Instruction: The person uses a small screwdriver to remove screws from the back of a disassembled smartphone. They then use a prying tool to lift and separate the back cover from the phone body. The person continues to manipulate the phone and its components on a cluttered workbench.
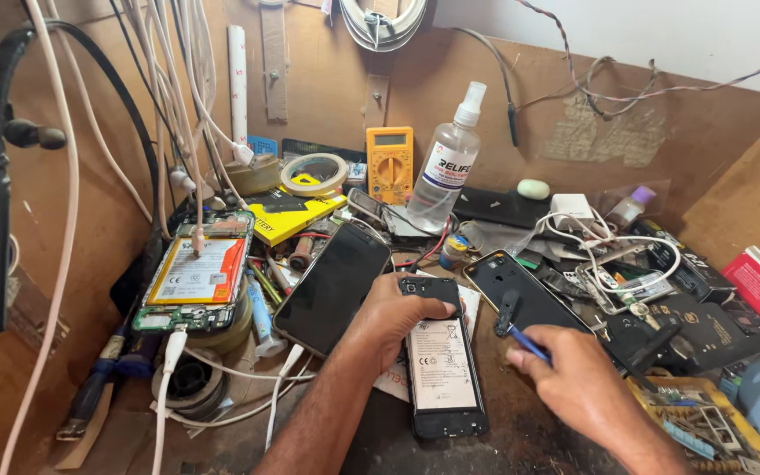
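Opened phone [441,365] under left hand [398,317] — battery [440,364] seated inside.

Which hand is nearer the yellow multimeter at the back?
Left. The left hand rests on the top of the opened phone, almost straight below the yellow multimeter. The right hand, holding a blue tool, sits lower and further right.

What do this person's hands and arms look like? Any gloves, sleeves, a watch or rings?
Both are bare. The left hand and right hand wear no gloves, and no ring shows on the fingers that are in view. The forearms are uncovered as far as the picture's lower edge: no sleeve, watch or bracelet shows. The nails look short. Nothing is strapped or taped to either arm.
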Available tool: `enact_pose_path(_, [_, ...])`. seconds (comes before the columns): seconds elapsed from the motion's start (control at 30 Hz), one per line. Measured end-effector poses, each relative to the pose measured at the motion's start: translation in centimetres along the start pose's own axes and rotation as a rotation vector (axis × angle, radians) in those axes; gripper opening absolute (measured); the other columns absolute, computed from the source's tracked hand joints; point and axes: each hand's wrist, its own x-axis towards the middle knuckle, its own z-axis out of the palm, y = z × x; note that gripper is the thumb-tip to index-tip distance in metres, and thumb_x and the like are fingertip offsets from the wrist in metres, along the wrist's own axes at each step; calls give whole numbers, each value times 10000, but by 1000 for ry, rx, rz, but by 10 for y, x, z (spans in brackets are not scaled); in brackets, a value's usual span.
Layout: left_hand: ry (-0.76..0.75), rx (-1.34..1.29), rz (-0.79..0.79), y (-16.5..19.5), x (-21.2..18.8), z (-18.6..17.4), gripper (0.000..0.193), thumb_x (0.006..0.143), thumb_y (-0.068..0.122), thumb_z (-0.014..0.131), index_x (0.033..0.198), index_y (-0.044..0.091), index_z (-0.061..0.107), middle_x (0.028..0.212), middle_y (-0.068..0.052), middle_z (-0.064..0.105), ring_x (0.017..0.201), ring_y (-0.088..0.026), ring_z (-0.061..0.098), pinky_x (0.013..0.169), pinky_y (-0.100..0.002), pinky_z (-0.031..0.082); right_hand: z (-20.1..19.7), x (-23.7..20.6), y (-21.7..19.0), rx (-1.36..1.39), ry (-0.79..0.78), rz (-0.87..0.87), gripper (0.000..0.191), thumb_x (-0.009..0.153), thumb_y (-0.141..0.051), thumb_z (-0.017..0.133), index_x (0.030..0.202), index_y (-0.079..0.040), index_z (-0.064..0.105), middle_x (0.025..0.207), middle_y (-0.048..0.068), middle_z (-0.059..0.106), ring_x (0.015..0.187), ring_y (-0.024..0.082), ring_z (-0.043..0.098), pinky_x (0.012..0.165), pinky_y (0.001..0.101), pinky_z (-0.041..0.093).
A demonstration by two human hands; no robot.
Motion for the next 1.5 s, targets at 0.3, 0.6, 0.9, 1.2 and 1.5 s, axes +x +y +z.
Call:
enact_pose_path(0.3, [7, 19, 13, 2, 0, 1, 317, 712, -87, 763, 1019, -65, 689, 860, -142, 754, 732, -237, 756, 652, -373, 633, -11, -6, 5, 98, 12, 194, 247, 881, -294, 777, 964, -62, 782, 748, 96, 742, 669, 173, 655, 691, 367, 536])
enact_pose_path(0.6, [-28, -15, 45, 0, 0, 0, 300, 718, -87, 754, 1010, -53, 699, 865, -137, 751, 725, -225, 748, 652, -359, 628, 6, -6, 20, 128, 14, 118, 310, 837, -322, 818, 1009, -64, 799, 867, 70, 782, 765, 162, 701, 758, 344, 558])
enact_pose_path(0.9, [20, 19, 27, -1, 2, 1, 298, 717, -70, 757, 1008, -46, 694, 861, -133, 750, 719, -224, 751, 651, -364, 622, 6, -12, 13, 96, 1, 194, 285, 862, -306, 807, 1023, -71, 789, 870, 90, 772, 740, 192, 720, 758, 362, 561])
enact_pose_path(1.2, [8, 10, 36, -1, 1, 1, 282, 719, -73, 757, 992, -41, 695, 854, -128, 750, 717, -224, 748, 651, -364, 623, 8, -13, 14, 163, -16, 129, 283, 833, -305, 822, 962, -55, 794, 870, 73, 782, 815, 177, 722, 788, 346, 572])
enact_pose_path(1.5, [54, -30, 57, 2, 0, 3, 459, 715, -93, 769, 1136, 1, 612, 966, -139, 729, 783, -213, 753, 703, -364, 642, 12, -14, 12, 11, 16, 88, 383, 855, -365, 792, 1074, -57, 732, 972, 134, 782, 927, 300, 735, 830, 412, 562])
